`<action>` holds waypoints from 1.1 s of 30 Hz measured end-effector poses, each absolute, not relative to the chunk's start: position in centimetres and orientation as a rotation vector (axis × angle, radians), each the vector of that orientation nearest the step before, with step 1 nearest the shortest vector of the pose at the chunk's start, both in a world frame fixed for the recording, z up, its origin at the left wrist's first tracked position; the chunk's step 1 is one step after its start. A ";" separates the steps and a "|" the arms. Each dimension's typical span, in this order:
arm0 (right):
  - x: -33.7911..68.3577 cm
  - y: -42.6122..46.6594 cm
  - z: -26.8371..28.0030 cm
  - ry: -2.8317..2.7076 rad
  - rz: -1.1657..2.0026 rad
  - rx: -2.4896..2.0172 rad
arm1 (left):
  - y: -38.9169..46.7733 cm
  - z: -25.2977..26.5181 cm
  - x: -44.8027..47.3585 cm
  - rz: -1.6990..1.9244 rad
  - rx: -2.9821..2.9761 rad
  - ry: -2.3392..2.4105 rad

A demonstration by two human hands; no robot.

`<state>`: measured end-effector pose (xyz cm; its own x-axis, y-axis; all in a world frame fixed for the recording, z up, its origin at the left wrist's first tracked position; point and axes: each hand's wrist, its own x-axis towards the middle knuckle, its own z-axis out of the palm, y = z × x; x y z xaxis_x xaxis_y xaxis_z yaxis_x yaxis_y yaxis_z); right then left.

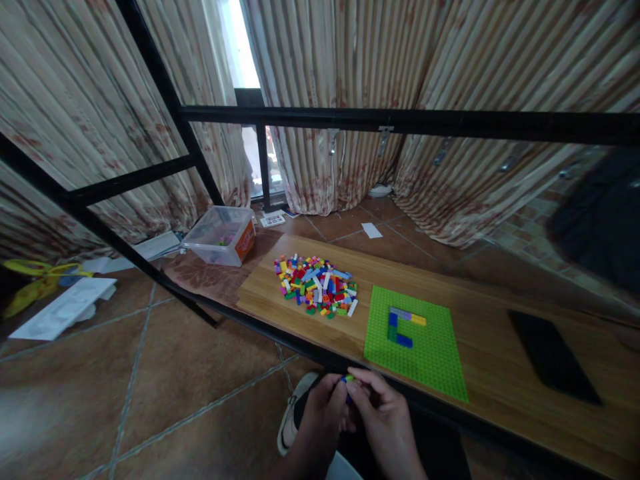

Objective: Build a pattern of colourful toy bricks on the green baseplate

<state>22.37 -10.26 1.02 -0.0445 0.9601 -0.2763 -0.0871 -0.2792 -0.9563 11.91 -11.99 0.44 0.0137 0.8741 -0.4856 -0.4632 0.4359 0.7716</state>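
Observation:
Just off the near edge of the wooden board, my left hand (pixel 323 408) and my right hand (pixel 381 403) meet, fingertips closed around small toy building bricks (pixel 349 379). Green and blue show between the fingers; the rest is covered. Beyond them lies a lime-green baseplate (pixel 420 373). On it, blue, green, grey-purple and yellow bricks (pixel 393 322) form an outline open to the right. Left of the baseplate spreads a pile of mixed coloured bricks (pixel 320 283).
A clear plastic box (pixel 215 233) with an orange label stands left of the wooden board (pixel 480 300). A black flat object (pixel 553 357) lies at the board's right. Black metal bars (pixel 350 117) cross behind. A white tray (pixel 63 310) lies on the tiled floor.

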 end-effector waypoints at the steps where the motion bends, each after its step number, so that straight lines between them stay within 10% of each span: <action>1: 22.2 -10.2 1.1 -0.991 1.521 -1.301 | -12.0 0.3 12.0 1.123 0.498 1.148; 16: 22.0 -7.3 3.0 -1.024 1.624 -1.231 | -10.6 2.7 9.6 1.154 0.827 1.188; 25: 23.5 0.9 0.6 -1.599 0.709 -1.628 | -6.7 3.1 7.2 1.173 0.731 1.298; 33: 22.0 3.7 0.4 -1.795 0.617 -1.562 | -5.0 1.8 6.3 1.167 0.563 1.272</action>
